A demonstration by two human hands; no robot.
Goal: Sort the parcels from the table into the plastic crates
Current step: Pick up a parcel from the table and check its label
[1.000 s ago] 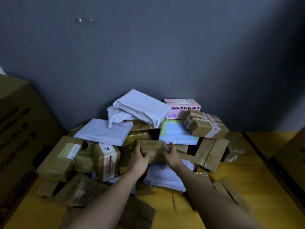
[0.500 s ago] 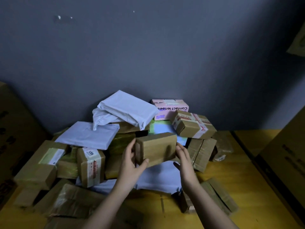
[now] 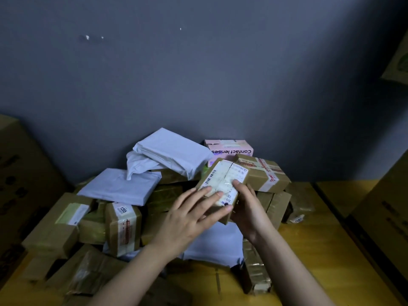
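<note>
A small brown parcel (image 3: 223, 182) with a white barcode label is held above the pile, label face up. My left hand (image 3: 192, 215) lies over its near left side with straight fingers spread on the label. My right hand (image 3: 247, 206) grips its right end from below, thumb on top. Under them a heap of parcels covers the yellow table (image 3: 309, 250): brown taped boxes, one marked 1205 (image 3: 123, 226), white mailer bags (image 3: 170, 153), a pink contact-lens box (image 3: 229, 147). No plastic crate is in view.
Large cardboard boxes stand at the left (image 3: 19, 177) and right (image 3: 388, 206) edges. A grey wall (image 3: 198, 74) rises right behind the pile. A taped brown box (image 3: 265, 173) sits just behind the held parcel. More flat parcels lie at the near edge.
The brown parcel was pulled out of the pile, lifted and turned over, so its white label now faces up. Both hands shifted their hold on it.
</note>
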